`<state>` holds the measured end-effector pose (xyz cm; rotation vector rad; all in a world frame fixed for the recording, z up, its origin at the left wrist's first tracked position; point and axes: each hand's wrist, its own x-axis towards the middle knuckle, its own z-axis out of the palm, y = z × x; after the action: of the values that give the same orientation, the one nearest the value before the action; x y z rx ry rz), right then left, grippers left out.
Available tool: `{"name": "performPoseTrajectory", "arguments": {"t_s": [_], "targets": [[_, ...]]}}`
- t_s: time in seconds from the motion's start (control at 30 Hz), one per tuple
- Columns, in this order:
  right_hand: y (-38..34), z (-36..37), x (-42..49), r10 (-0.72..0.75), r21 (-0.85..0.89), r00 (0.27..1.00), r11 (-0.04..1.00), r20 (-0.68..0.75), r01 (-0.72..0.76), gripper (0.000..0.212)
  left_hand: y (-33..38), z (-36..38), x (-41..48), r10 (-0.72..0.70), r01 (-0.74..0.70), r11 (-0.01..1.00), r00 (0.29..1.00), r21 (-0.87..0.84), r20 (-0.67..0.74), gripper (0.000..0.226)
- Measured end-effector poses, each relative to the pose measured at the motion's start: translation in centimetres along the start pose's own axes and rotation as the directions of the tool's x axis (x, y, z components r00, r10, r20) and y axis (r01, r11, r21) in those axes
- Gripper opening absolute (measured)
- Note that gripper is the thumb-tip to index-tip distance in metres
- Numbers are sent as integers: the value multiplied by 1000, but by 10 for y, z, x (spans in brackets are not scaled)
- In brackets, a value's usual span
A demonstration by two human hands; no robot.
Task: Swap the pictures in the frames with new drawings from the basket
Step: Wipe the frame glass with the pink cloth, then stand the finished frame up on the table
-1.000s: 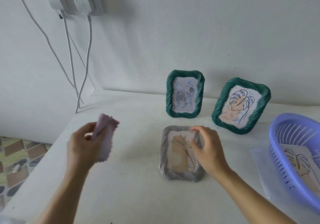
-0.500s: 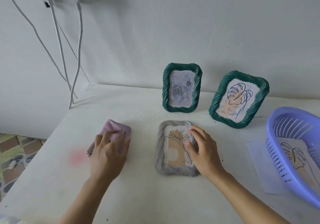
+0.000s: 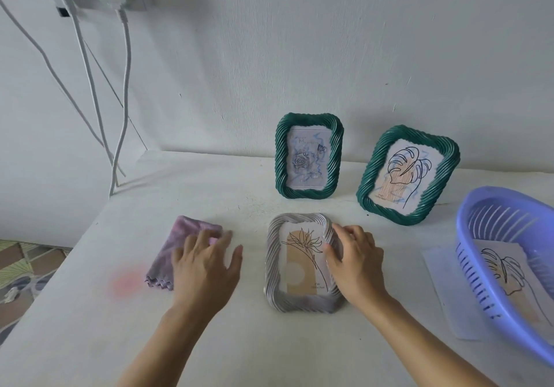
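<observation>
A grey twisted frame lies flat on the white table, holding a line drawing of a flower. My right hand grips its right edge with curled fingers. My left hand is spread flat over the right part of a pink-purple cloth lying to the left of the frame. Two green frames stand at the back: one with a rose picture, one with a leaf drawing. A purple basket at the right holds a leaf drawing.
A sheet of paper lies partly under the basket. White cables hang down the wall from a socket at the upper left. A faint pink stain marks the table near its left edge, beyond which a patterned floor shows.
My left hand brought the cloth down from the air onto the table and now lies open on it. My right hand stayed on the grey frame's right edge.
</observation>
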<state>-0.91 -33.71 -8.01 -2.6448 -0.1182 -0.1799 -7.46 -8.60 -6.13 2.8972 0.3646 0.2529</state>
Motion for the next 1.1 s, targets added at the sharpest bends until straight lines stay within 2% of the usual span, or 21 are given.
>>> {"name": "performPoseTrajectory", "arguments": {"t_s": [0.07,0.13,0.2,0.3,0.43,0.5,0.6,0.67,0.7,0.77,0.83,0.9,0.97,1.1], "targets": [[0,-3,2,43,-39,998,998,36,-41,33,15,3,6,83,-84,993,997,-83,-5,57],[-1,-5,3,83,-51,994,996,70,-79,32,35,4,11,120,-111,989,989,-99,86,58],[-2,-7,5,114,-46,989,993,98,-109,32,49,5,15,112,-103,993,976,-59,187,49],[-4,-10,10,147,-8,979,989,143,-147,32,60,6,18,95,-88,995,968,-43,231,39],[-1,-7,13,151,158,969,970,197,-183,25,59,14,19,54,16,958,971,-286,234,29],[0,-10,14,130,312,974,932,188,-185,25,59,10,19,29,96,868,970,-487,243,25],[-3,-21,14,152,522,973,823,176,-223,26,61,-9,18,-29,240,572,962,-784,273,11],[-12,-30,15,167,680,954,672,249,-295,25,63,-25,17,-75,332,334,942,-882,326,13],[-17,-34,15,154,746,946,583,287,-321,24,62,-32,17,-79,337,245,941,-909,328,15],[-28,-41,16,107,836,935,422,337,-350,23,60,-47,21,-67,324,143,946,-935,318,17],[-39,-50,20,49,881,920,273,389,-387,18,54,-60,27,-49,355,72,935,-932,352,18],[-52,-57,25,-22,884,896,176,443,-433,18,46,-72,32,1,383,50,923,-922,384,17],[-66,-62,30,-73,867,871,170,486,-469,20,39,-83,36,50,408,54,910,-911,411,18],[-89,-60,36,-102,855,866,253,490,-454,19,21,-95,42,92,412,97,903,-906,420,19]]}}
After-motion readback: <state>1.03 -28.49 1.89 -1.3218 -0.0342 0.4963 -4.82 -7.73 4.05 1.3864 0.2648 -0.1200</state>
